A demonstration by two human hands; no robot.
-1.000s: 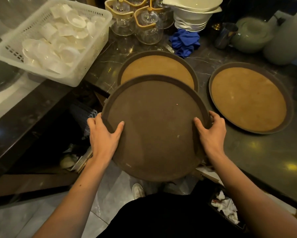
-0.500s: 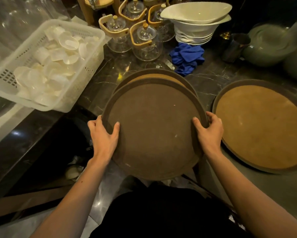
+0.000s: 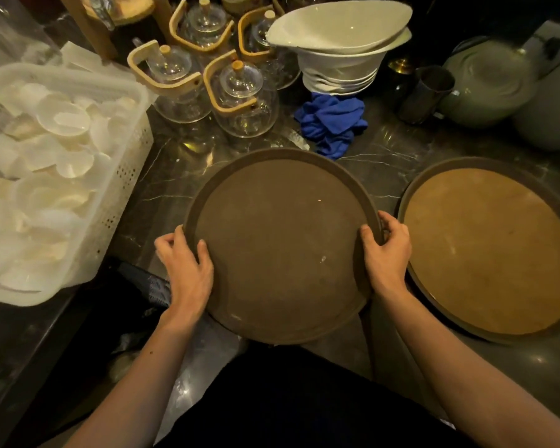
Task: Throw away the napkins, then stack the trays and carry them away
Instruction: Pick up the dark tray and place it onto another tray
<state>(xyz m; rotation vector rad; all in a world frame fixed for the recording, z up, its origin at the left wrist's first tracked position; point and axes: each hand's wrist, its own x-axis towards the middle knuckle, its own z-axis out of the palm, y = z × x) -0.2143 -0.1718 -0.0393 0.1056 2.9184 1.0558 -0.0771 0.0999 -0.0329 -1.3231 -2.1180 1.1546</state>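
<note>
Dark veined marble counter (image 3: pixel 382 160), dimly lit; round brown tray (image 3: pixel 281 244) gripped at both rims by left hand (image 3: pixel 188 270) and right hand (image 3: pixel 388 253)

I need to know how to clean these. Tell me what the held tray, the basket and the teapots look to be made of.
Held tray: dark brown, matte and grainy, probably non-slip plastic or rubber.
Basket: white moulded plastic with perforated walls.
Teapots: clear glass, glossy, with pale handles that look like wood or bamboo.
</note>
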